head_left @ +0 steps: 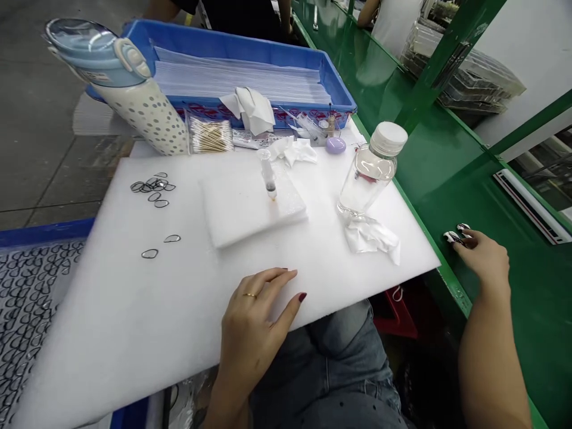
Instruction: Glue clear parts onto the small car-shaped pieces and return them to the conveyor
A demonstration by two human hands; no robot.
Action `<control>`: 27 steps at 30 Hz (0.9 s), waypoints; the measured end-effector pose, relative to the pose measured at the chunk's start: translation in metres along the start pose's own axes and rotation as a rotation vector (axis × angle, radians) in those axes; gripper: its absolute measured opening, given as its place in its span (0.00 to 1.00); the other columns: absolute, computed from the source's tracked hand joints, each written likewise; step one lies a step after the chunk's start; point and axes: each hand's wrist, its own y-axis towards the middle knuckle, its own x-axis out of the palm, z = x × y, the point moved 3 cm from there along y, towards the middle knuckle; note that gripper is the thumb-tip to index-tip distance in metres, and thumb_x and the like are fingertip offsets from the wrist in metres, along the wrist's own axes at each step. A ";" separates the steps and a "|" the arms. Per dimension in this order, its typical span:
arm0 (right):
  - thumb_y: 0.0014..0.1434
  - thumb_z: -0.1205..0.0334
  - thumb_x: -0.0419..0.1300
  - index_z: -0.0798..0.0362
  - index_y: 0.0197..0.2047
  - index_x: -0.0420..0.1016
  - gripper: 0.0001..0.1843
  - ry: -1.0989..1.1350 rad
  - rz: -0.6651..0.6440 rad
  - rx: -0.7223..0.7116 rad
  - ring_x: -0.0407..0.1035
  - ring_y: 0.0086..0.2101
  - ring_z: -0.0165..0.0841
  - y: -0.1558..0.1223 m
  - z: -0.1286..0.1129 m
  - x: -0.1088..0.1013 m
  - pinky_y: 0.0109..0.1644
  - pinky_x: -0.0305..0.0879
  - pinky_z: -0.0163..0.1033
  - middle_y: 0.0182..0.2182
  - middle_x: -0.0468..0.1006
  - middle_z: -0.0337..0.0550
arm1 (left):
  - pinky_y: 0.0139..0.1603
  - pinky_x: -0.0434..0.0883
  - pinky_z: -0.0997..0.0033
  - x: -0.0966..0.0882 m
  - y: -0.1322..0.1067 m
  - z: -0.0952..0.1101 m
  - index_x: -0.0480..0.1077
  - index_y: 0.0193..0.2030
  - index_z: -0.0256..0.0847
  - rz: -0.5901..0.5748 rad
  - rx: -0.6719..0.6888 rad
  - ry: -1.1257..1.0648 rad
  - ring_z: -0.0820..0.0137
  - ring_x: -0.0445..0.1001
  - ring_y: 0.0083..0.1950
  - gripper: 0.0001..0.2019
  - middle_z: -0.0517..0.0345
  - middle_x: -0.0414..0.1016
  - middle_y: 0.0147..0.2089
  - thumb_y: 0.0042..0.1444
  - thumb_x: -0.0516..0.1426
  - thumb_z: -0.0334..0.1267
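My left hand (254, 322) rests at the near edge of the white foam board (179, 333), fingers stretched and nothing held. Over on the green bench, my right hand (485, 259) has its fingertips closed on a small glossy black-and-white piece (454, 238). A similar small piece (463, 227) lies right beside it. Ahead of my left hand is a thick white foam pad (241, 208) with a syringe (269, 176) on it. Thin dark teardrop-shaped rings (154, 185) lie in a loose group at the board's left, with several apart from it.
A clear bottle (369, 170) with a white cap stands at right, near crumpled tissue (370, 235). Behind are a dotted tumbler (143, 107), cotton swabs (211, 136) and a blue bin (232, 39). More rings fill a tray (36, 292) at left. Other people sit beyond.
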 end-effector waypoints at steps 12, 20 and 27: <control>0.46 0.52 0.65 0.49 0.34 0.78 0.13 0.005 0.119 -0.028 0.74 0.38 0.59 0.061 0.042 -0.003 0.34 0.65 0.60 0.22 0.67 0.50 | 0.45 0.77 0.56 0.001 -0.001 0.000 0.73 0.51 0.44 0.021 0.011 0.007 0.59 0.75 0.48 0.10 0.53 0.78 0.48 0.63 0.58 0.38; 0.61 0.51 0.60 0.42 0.57 0.69 0.21 0.286 0.258 -0.668 0.74 0.43 0.52 -0.019 -0.091 -0.020 0.46 0.69 0.61 0.44 0.78 0.52 | 0.46 0.78 0.57 0.001 -0.001 0.002 0.74 0.50 0.45 0.000 -0.017 -0.015 0.60 0.77 0.48 0.10 0.53 0.78 0.47 0.65 0.57 0.41; 0.59 0.74 0.57 0.54 0.53 0.73 0.18 0.319 -0.379 -1.755 0.73 0.46 0.42 -0.190 -0.250 0.001 0.48 0.72 0.49 0.45 0.80 0.49 | 0.42 0.79 0.61 -0.002 -0.002 -0.003 0.64 0.62 0.41 0.156 -0.148 -0.064 0.60 0.78 0.47 0.21 0.46 0.76 0.53 0.66 0.54 0.47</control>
